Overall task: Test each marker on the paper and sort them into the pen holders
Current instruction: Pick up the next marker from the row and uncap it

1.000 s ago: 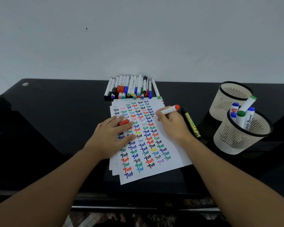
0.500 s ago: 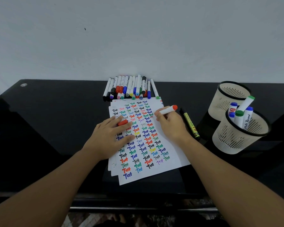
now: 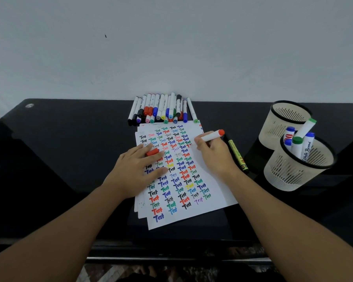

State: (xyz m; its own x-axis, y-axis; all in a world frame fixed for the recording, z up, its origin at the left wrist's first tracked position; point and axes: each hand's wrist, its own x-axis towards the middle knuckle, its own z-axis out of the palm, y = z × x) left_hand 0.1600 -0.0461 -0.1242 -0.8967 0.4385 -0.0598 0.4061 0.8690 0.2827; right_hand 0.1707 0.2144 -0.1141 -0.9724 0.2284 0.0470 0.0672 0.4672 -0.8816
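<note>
The stack of white paper sheets, covered in rows of coloured "Test" marks, lies on the glossy black counter. The left hand presses flat on the sheets, an orange marker cap pinched between its fingers. The right hand grips the white orange-ended marker, tip on the paper. A yellow-labelled black marker lies just beside it. Right of that, the nearer beige mesh pen holder contains markers; the farther mesh holder touches it. A row of assorted markers lies against the wall.
</note>
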